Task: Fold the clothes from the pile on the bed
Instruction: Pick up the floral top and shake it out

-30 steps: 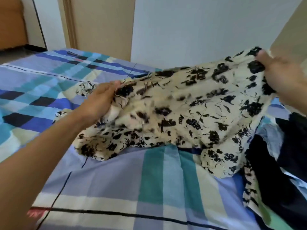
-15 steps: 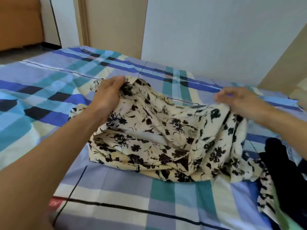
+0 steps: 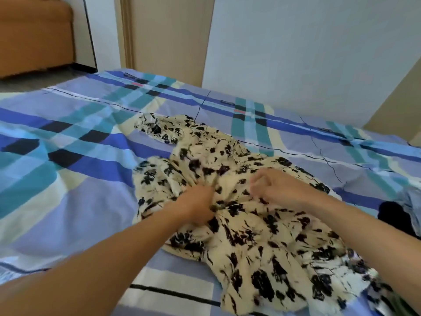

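Note:
A cream garment with black flower print [image 3: 250,224] lies crumpled across the checked bed sheet [image 3: 68,179], one sleeve-like end reaching toward the far side. My left hand [image 3: 198,204] grips a bunch of gathered fabric near the garment's middle, fingers sunk into the folds. My right hand [image 3: 280,188] sits just to its right on top of the cloth with fingers curled; whether it pinches any fabric is hidden. Both forearms reach in from the near edge.
At the right edge lies part of the pile: a dark garment [image 3: 391,215] and a light blue one [image 3: 412,201]. A white wall [image 3: 307,53] borders the bed's far side. An orange sofa [image 3: 34,35] stands at the far left.
The garment was held up and stretched between both hands; it now lies on the bed. Both hands have come down and together at its middle.

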